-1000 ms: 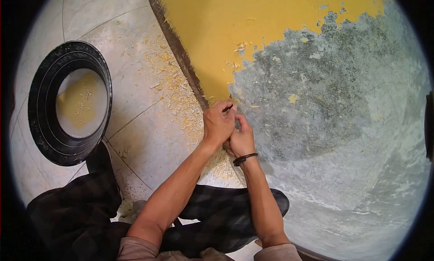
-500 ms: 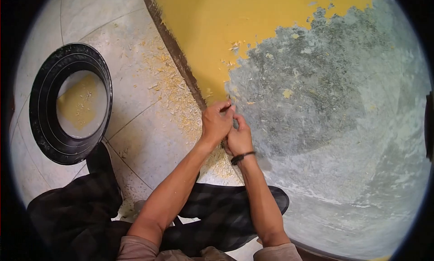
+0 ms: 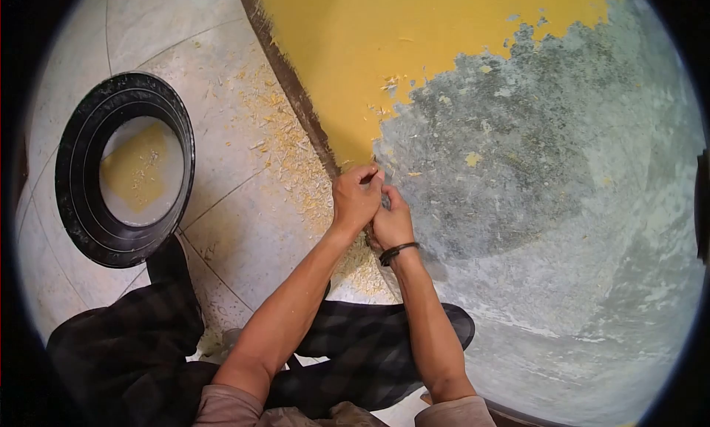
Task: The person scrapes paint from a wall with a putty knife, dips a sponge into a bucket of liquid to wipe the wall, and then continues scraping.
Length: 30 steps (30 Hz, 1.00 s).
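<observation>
My left hand (image 3: 355, 199) is closed, its thumb and forefinger pinched at the edge of the yellow paint (image 3: 347, 64). Close beside it on the right, my right hand (image 3: 393, 221) has its fingers curled, with a dark band (image 3: 398, 253) round the wrist. Both hands are against the wall near its dark brown base strip (image 3: 296, 94). Whatever lies in their fingers is hidden; only a small dark tip shows above them. To their right, the paint is off and rough grey plaster (image 3: 503, 153) is bare, with a few yellow flecks on it.
Yellow and white paint flakes (image 3: 285, 149) litter the tiled floor (image 3: 200, 72) along the wall. At the left stands a black bucket (image 3: 70, 197) with pale liquid and a yellow patch inside. My dark-clad legs (image 3: 355, 338) are folded below my arms.
The view has shifted slightly, so the bucket and wall appear a little further right. Both hands keep nearly the same place and grip.
</observation>
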### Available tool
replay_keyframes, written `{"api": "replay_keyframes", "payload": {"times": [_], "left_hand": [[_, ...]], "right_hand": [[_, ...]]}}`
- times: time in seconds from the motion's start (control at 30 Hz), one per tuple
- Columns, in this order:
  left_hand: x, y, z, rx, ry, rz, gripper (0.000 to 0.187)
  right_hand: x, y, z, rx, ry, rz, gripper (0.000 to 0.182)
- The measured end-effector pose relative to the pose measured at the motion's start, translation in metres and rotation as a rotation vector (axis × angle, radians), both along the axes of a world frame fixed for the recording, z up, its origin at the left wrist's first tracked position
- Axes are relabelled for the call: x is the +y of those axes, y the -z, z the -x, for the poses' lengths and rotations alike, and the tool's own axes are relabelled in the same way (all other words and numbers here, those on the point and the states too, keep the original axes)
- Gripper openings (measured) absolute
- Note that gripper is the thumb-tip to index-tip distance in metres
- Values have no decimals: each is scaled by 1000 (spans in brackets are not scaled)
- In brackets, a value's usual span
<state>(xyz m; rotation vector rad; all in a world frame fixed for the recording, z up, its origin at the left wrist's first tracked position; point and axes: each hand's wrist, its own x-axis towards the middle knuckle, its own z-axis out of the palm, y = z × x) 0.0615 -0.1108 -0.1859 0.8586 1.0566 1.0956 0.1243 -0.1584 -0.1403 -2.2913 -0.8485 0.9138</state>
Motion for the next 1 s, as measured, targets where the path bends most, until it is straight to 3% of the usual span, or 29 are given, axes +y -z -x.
{"api": "replay_keyframes", "payload": {"times": [0.1,0.13,0.17,0.23,0.27,0.37,0.4,0.5,0.53,0.6,0.67,0.73,0.77,0.83,1.0], "left_hand": [[-11,-19,6,-91,123,80,20],[-18,-21,1,-71,84,-1,20],[-20,-22,0,-72,78,0,20],[-22,-25,-3,-61,75,11,23],[-24,-26,-3,-62,71,14,23],[-15,-19,-1,-45,64,35,22],[-10,-14,-3,-4,31,54,21],[5,4,-1,93,61,116,21],[6,16,-4,36,2,102,20],[6,20,-8,4,-70,84,20],[-1,8,2,16,42,132,21],[-8,3,4,34,137,169,22],[-23,3,-2,-20,97,90,23],[-33,5,-8,-79,55,20,23],[-32,-4,-5,-96,82,52,22]], "right_hand": [[-20,-21,17,-87,56,-10,35],[-34,-13,2,-210,-99,-66,38],[-31,-28,6,-210,-104,-65,38],[-27,-61,17,210,122,42,36],[-23,-62,26,269,209,-47,35],[-8,-44,26,138,186,-40,34],[-1,-47,18,166,168,69,33],[0,21,-10,-53,-4,-64,30],[13,1,9,105,123,2,31],[16,-5,12,169,145,20,30],[-1,1,7,227,174,46,30],[-29,31,-9,-162,-25,-47,27],[-28,14,2,-164,-31,-47,27],[-31,-25,17,115,200,4,27],[-28,-23,17,135,237,-4,27]]}}
